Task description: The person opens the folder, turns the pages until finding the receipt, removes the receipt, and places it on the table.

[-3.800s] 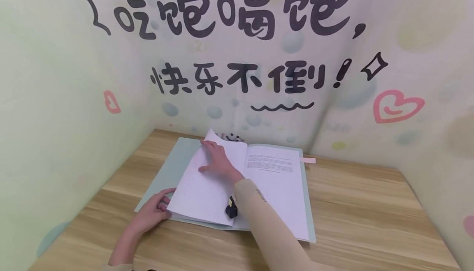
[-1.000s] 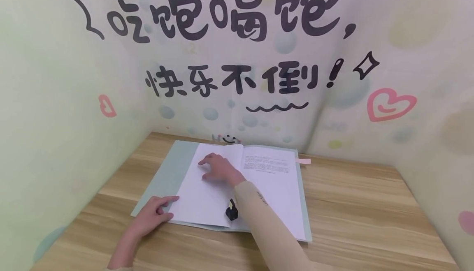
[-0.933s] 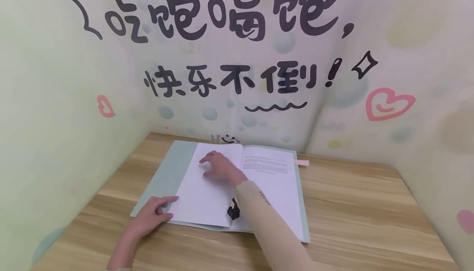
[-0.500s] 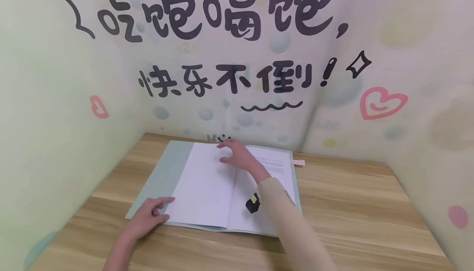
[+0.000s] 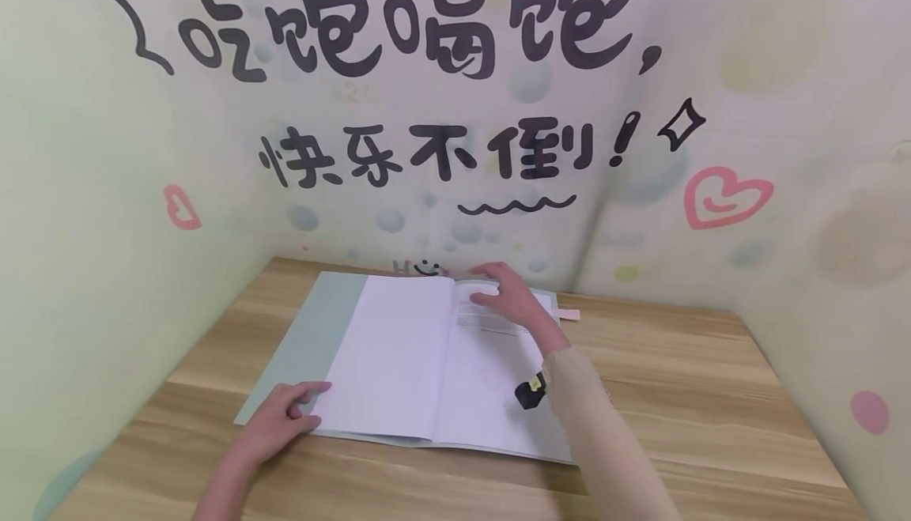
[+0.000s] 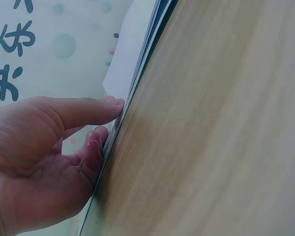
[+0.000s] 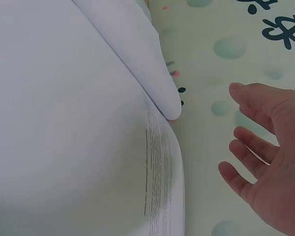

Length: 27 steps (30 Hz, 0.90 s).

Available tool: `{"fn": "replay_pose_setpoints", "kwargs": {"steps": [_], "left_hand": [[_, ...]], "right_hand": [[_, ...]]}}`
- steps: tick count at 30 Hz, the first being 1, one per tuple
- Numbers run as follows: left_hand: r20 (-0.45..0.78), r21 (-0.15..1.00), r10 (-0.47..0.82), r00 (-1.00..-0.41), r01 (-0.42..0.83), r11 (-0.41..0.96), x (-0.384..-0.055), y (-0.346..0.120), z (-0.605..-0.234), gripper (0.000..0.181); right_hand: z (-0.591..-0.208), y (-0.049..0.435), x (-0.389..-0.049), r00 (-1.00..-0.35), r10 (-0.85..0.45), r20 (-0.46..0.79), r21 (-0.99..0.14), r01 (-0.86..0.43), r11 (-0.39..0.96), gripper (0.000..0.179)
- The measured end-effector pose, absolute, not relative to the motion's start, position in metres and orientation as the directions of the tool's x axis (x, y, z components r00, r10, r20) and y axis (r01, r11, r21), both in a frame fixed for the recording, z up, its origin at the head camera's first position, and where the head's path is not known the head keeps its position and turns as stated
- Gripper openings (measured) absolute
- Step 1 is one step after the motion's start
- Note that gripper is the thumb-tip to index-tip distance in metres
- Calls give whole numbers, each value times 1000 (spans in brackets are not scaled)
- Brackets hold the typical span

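A pale blue folder (image 5: 302, 347) lies spread on the wooden table (image 5: 683, 410). Its left sheet (image 5: 391, 355) looks blank, while the right page (image 5: 477, 383) carries a block of small print near the top. My left hand (image 5: 274, 422) rests at the lower left corner, index finger and thumb touching the sheet's edge and the cover. In the left wrist view, the thumb of the left hand (image 6: 44, 152) lies along the folder's edge. Above the top of the right page hovers my right hand (image 5: 508, 296), fingers loosely bent and holding nothing; the right wrist view shows the right hand (image 7: 270, 147) apart from the paper.
A pink tab (image 5: 568, 315) sticks out from the folder's right side. Behind the table stands a wall (image 5: 455, 228) with large dark lettering, and another wall (image 5: 85, 268) borders the left. A black device (image 5: 528, 394) sits at the right wrist.
The sheet whose corner stood raised 3.8 s ago lies flatter on the left. My right hand has left it and moved right, over the right page. The left hand stays at the corner.
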<state>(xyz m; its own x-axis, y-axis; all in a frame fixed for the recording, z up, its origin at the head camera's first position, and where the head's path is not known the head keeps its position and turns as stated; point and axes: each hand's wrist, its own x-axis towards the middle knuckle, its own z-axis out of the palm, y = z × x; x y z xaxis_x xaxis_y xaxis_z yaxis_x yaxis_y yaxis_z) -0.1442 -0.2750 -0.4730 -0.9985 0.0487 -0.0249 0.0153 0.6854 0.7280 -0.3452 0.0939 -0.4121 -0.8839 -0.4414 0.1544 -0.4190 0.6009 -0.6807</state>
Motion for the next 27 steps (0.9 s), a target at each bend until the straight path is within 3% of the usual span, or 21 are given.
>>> {"fn": "replay_pose_setpoints", "kwargs": {"steps": [10,16,27], "left_hand": [[-25,675,-13,-1000,-27,738,-145,-268,-472,46],[31,621,9,-999,26,784,-142,-273,-476,44],[-3,660,30,-1000,20,751,-143,-278,-474,45]], "right_hand": [[-424,130,-345,-932,-338,128,-679,-331,655,48],[-434,149,-342,-948,-300,104,-691,-286,664,47],[-448,185,-341,-978,-188,95,-758,-193,623,49]]}}
